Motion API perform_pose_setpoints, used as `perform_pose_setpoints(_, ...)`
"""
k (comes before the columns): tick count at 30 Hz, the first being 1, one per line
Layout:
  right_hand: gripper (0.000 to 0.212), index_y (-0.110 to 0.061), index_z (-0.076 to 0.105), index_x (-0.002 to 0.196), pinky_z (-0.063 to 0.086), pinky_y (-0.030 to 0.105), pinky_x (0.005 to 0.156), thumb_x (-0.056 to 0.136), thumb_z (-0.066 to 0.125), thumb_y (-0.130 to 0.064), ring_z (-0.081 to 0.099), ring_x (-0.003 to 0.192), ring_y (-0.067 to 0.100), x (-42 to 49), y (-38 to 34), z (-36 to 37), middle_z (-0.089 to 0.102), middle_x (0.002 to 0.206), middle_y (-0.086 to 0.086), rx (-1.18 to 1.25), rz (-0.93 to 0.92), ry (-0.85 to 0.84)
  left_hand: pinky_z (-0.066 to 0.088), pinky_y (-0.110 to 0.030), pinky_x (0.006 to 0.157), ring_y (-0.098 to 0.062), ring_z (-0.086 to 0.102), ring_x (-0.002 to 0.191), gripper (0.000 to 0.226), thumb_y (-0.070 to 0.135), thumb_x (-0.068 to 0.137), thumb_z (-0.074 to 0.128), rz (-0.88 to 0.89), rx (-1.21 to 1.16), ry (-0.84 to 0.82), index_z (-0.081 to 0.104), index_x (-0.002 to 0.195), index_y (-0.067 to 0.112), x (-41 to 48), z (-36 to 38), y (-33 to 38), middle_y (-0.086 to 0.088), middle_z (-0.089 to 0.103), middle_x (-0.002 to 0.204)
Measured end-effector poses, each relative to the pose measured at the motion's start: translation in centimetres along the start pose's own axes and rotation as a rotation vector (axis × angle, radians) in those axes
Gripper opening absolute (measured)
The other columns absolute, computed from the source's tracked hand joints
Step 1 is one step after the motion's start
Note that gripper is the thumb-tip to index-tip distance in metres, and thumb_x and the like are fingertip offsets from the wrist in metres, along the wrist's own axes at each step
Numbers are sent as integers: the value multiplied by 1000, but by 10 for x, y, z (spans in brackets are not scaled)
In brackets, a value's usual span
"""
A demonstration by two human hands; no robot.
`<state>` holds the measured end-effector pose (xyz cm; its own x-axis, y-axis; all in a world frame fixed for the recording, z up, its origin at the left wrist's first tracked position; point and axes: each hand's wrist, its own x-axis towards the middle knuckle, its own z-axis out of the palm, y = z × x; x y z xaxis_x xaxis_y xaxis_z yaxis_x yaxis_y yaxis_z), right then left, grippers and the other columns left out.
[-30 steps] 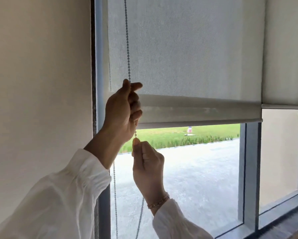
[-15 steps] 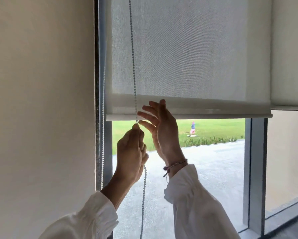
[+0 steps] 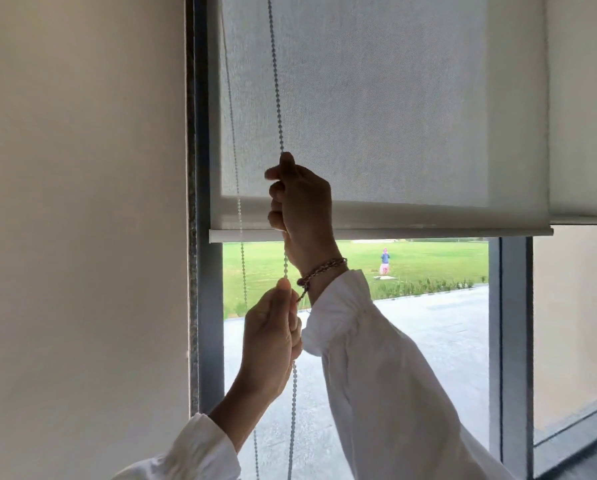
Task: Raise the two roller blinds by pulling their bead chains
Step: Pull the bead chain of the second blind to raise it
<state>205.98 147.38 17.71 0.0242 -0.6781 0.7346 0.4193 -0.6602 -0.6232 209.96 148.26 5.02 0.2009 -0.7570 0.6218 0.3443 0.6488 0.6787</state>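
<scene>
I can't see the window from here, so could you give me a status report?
Both hands shut on bead chain: right hand high, left hand below. Left blind partly raised. Nothing obstructing.

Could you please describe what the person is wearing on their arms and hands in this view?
Both arms are in loose white long sleeves, gathered at the cuffs: the left sleeve and the right sleeve. The right wrist carries a thin beaded bracelet in dark and reddish tones, with a small tail hanging from it. The left hand and right hand are bare, without gloves; no rings are visible.

Bead chain (image 3: 275,98) top, perhaps roller, off-frame.
</scene>
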Motion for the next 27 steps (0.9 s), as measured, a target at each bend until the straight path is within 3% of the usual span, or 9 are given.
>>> perform_pose_setpoints(6,44,-21,47,51,22,18,40,95,45,-26,26,29,3,-8,-1,2,34,30,-10,-58,-141,17,17,-13,37,-3,24,31,44,20,92,41,36,15,7,45,48,18,-3,0,1,6,31,34)
perform_pose_setpoints(12,46,-23,50,48,23,23,48,94,47,-29,31,32,2,-25,13,-8,38,32,-12,-118,-154,5,13,-11,33,-3,14,32,34,39,76,47,-46,47,-97,37,52,17,-16,-15,-10,10,23,40)
perform_pose_setpoints(14,46,-24,52,47,23,25,50,93,49,-31,31,35,2,-32,20,-14,39,34,-12,-140,-153,25,14,-12,36,-5,14,36,36,41,78,46,-84,49,-128,43,49,19,-15,-23,-18,9,23,43)
perform_pose_setpoints(16,44,-24,53,49,23,25,50,92,50,-31,31,37,2,-36,23,-20,39,35,-12,-144,-172,44,26,-19,41,-9,27,39,42,44,82,44,-121,6,-154,57,52,18,-7,-29,-20,5,33,45)
perform_pose_setpoints(19,43,-23,51,49,22,25,48,92,50,-31,28,35,2,-37,25,-26,37,34,-12,-135,-200,59,46,-28,74,-11,63,69,46,46,87,35,-73,71,-145,70,72,20,15,-30,-5,1,65,68)
perform_pose_setpoints(21,42,-23,50,50,23,25,48,91,49,-32,31,37,3,-38,26,-25,39,35,-12,-151,-227,66,43,-31,90,-11,64,96,43,40,91,29,-44,67,-150,65,94,19,35,-23,17,-2,69,96)
perform_pose_setpoints(23,40,-24,50,50,25,26,50,89,49,-33,34,40,5,-38,27,-23,41,36,-14,-155,-236,70,42,-28,92,-12,60,104,41,35,96,26,-21,-2,-204,59,108,13,54,-11,44,-3,65,108)
perform_pose_setpoints(27,41,-25,50,49,23,25,50,91,49,-24,29,37,2,-38,29,-23,40,35,-13,-141,-235,57,54,-23,75,-16,67,94,39,31,97,30,-5,-114,-352,49,118,5,78,18,100,-6,66,106)
